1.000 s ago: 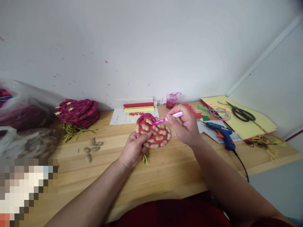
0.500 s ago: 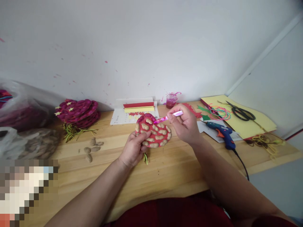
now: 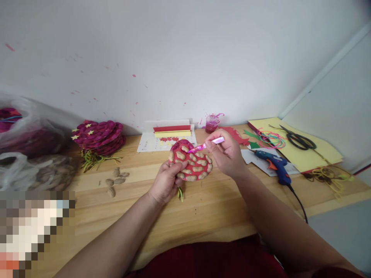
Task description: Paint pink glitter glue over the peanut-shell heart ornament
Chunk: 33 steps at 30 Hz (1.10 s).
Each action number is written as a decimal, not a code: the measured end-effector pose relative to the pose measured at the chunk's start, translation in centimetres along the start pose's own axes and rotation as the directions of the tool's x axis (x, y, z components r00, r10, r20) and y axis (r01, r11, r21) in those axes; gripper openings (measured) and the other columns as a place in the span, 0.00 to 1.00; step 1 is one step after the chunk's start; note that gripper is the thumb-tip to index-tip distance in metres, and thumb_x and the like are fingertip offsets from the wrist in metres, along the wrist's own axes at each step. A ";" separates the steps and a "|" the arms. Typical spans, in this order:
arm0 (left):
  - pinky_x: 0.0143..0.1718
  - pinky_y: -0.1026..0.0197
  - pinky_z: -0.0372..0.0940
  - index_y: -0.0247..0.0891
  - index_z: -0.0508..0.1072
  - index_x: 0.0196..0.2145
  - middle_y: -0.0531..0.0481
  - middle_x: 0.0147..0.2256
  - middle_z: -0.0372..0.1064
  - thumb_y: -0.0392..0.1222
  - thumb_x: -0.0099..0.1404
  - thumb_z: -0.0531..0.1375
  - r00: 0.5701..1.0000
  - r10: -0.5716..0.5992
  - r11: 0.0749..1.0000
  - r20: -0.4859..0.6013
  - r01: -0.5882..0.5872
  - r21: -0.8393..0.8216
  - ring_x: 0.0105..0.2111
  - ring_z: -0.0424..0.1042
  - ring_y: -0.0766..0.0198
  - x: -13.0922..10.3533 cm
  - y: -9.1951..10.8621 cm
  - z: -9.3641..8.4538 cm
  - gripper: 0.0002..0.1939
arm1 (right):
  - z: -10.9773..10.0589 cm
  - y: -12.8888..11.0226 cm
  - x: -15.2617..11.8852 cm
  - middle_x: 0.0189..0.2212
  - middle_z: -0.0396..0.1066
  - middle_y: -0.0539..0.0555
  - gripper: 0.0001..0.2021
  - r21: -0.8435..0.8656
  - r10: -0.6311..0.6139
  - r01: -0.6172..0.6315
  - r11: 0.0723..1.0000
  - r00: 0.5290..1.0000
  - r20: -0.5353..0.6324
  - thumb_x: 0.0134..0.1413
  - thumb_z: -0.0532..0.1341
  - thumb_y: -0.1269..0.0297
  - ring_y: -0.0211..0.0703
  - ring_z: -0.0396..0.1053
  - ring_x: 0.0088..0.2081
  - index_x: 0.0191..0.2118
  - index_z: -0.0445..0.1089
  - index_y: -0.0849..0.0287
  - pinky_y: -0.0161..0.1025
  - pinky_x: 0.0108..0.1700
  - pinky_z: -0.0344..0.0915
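Observation:
My left hand [image 3: 168, 179] grips the lower left edge of a round red disc [image 3: 194, 174] covered in peanuts, its thumb over the front. Most of the peanuts are bare tan, while those along the top left edge are painted magenta. Green-yellow strands [image 3: 180, 194] hang below the disc. My right hand [image 3: 226, 152] pinches a paintbrush [image 3: 213, 143] with a shiny pinkish-white handle. The brush's magenta tip touches or nearly touches the upper part of the disc. A clear cup of magenta paint [image 3: 212, 124] stands behind my right hand by the wall.
On the left are stacked magenta peanut discs [image 3: 100, 135], loose peanuts [image 3: 116, 180] and a plastic bag of peanuts [image 3: 53, 172]. To the right lie a blue glue gun [image 3: 274, 162] with its cord, black scissors [image 3: 301, 142], coloured strings [image 3: 271, 138] and yellow paper [image 3: 324, 154].
The brush tip has shifted slightly down across the disc's upper part. The whole view has moved a little, and both hands keep their grips.

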<state>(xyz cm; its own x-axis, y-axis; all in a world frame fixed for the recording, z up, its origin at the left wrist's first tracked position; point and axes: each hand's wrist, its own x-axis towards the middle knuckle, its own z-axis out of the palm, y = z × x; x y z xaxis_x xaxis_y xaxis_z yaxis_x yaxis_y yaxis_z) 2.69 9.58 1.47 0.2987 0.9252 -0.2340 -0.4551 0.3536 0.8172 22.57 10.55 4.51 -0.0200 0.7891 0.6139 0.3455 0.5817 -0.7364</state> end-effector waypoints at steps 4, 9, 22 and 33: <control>0.14 0.71 0.41 0.40 0.57 0.18 0.63 0.14 0.50 0.46 0.47 0.75 1.000 0.006 1.000 0.010 -0.006 0.004 0.13 0.43 0.78 -0.1 0.0 0.0 0.28 | 0.0 0.2 0.0 0.28 0.68 0.47 0.08 0.008 0.022 -0.022 1.000 0.999 -0.037 0.68 0.62 0.58 0.38 0.64 0.29 0.38 0.68 0.55 0.39 0.33 0.61; 0.14 0.71 0.41 0.40 0.58 0.20 0.63 0.15 0.51 0.46 0.47 0.75 1.000 0.002 1.000 0.004 -0.002 0.002 0.14 0.43 0.78 0.0 -0.1 -0.1 0.27 | 0.2 0.2 -0.1 0.29 0.68 0.48 0.09 -0.002 0.028 -0.028 1.000 1.000 0.000 0.68 0.62 0.57 0.39 0.66 0.30 0.38 0.68 0.55 0.39 0.33 0.62; 0.14 0.71 0.40 0.40 0.57 0.19 0.63 0.14 0.51 0.47 0.47 0.76 1.000 0.013 1.000 0.010 -0.013 -0.008 0.13 0.43 0.78 0.1 -0.1 -0.1 0.27 | 0.4 0.1 -0.2 0.31 0.69 0.49 0.07 -0.013 -0.003 0.003 1.000 1.000 0.016 0.68 0.62 0.59 0.40 0.67 0.33 0.39 0.69 0.55 0.39 0.35 0.63; 0.13 0.72 0.41 0.40 0.57 0.19 0.63 0.14 0.51 0.46 0.45 0.76 1.000 -0.005 1.000 0.001 0.005 -0.006 0.13 0.43 0.79 0.0 0.1 0.0 0.27 | -0.1 0.8 0.4 0.26 0.67 0.46 0.14 0.166 0.089 -0.085 0.982 0.996 -0.019 0.65 0.65 0.51 0.37 0.64 0.28 0.36 0.68 0.55 0.37 0.32 0.61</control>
<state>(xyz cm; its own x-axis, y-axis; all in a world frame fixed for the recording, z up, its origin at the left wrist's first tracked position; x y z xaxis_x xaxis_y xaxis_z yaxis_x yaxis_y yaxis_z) 2.59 9.60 1.56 0.3020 0.9232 -0.2378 -0.4586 0.3594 0.8127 22.92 11.35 4.19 0.0284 0.8341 0.5508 0.1850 0.5371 -0.8229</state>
